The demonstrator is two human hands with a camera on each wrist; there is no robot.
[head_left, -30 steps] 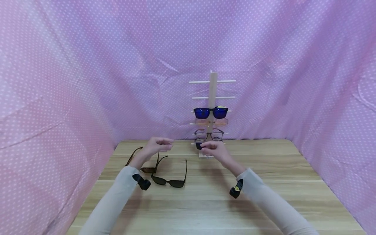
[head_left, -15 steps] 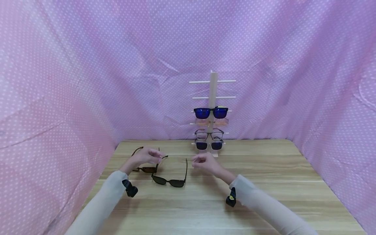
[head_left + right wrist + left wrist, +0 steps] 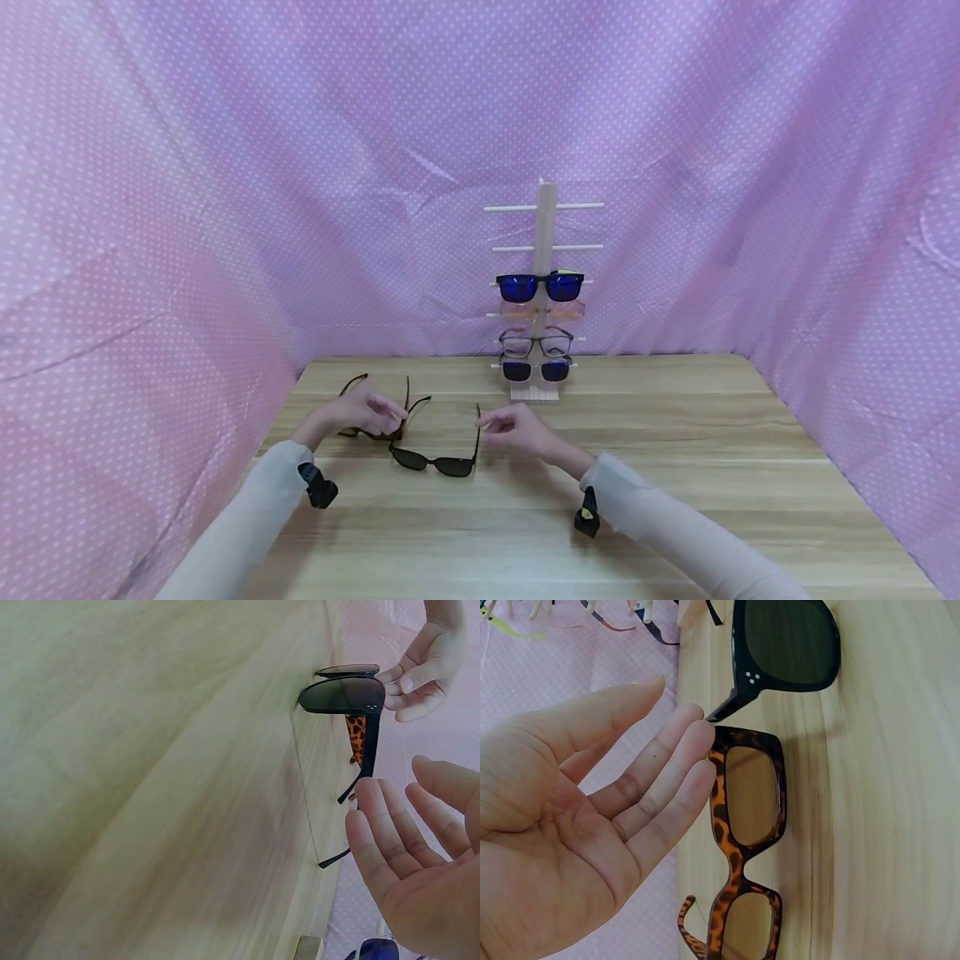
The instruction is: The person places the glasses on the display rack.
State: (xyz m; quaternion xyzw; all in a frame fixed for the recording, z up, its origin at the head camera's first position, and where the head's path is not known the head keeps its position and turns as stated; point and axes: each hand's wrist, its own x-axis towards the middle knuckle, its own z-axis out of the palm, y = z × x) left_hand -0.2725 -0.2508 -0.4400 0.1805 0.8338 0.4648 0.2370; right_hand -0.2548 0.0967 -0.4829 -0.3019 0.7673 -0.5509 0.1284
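Black sunglasses [image 3: 453,467] with dark lenses lie on the table, arms unfolded and pointing to the back. To their left are tortoiseshell sunglasses [image 3: 736,865] with brown lenses, partly covered by my left hand in the head view. My left hand [image 3: 360,412] hovers over the tortoiseshell pair, fingers loosely extended and thumb apart. Its fingertips are right at the black pair's left arm in the left wrist view. Close beside the right arm of the black sunglasses, my right hand [image 3: 521,429] has relaxed fingers with the thumb spread away. Neither hand grips anything.
A wooden display stand [image 3: 546,225] with white crossbars rises at the table's back. Blue-lensed sunglasses [image 3: 564,287], pink-tinted glasses [image 3: 517,312], thin-framed glasses [image 3: 515,346] and dark-lensed sunglasses [image 3: 555,371] hang on it. Pink dotted cloth [image 3: 375,167] surrounds the wooden table [image 3: 675,467].
My right hand has come away from the stand's lowest glasses, down and left to the black sunglasses. My left hand has moved down and slightly left over the tortoiseshell pair.
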